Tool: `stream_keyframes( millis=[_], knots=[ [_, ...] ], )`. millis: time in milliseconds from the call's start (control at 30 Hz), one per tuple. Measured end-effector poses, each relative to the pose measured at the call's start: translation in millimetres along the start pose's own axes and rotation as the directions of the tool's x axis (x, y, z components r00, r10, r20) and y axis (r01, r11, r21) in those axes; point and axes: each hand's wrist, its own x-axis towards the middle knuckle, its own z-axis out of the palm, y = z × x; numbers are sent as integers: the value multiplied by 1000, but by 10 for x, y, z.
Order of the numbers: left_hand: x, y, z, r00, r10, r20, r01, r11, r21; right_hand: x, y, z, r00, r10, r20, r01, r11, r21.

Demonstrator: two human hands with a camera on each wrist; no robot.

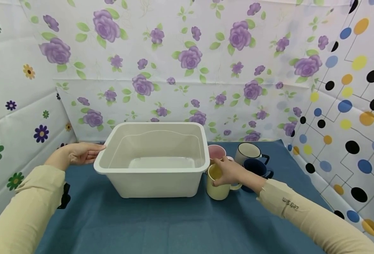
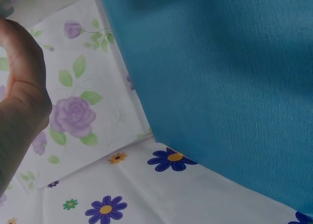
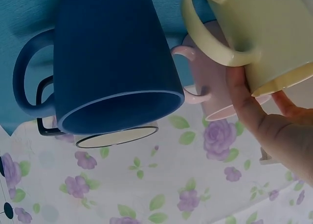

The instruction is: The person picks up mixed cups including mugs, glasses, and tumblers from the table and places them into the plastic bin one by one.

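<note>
A large off-white plastic tub (image 1: pixel 158 183) stands on the blue cloth. My left hand (image 1: pixel 80 153) holds its left rim at the corner, the thumb uppermost; in the left wrist view only part of that left hand (image 2: pixel 22 82) shows at the edge, and its fingertips are hidden. To the right of the tub, my right hand (image 1: pixel 229 173) grips a pale yellow mug (image 1: pixel 217 190) from above by its rim. The right wrist view shows fingers of this right hand (image 3: pixel 274 126) against the yellow mug (image 3: pixel 274 33), its handle pointing away from the tub.
Behind the yellow mug stands a pink mug (image 1: pixel 217 151). Farther right are a dark blue mug (image 1: pixel 253 165) and a white mug (image 1: pixel 245 151) with a black rim and handle. Floral sheeting (image 1: pixel 174 70) hangs behind the blue cloth (image 1: pixel 174 225); a dotted sheet (image 1: pixel 358 123) rises at right.
</note>
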Motion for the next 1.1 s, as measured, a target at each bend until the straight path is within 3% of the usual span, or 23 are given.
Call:
stream_keyframes(
  millis=[533, 1100],
  knots=[
    [-20, 34, 5, 1000, 16, 14, -17, 999, 51, -104, 32, -207, 1000, 0, 29, 1, 999, -35],
    [13, 10, -2, 1000, 26, -9, -25, 997, 70, -193, -68, -795, 995, -87, 46, 89, 995, -48]
  ],
)
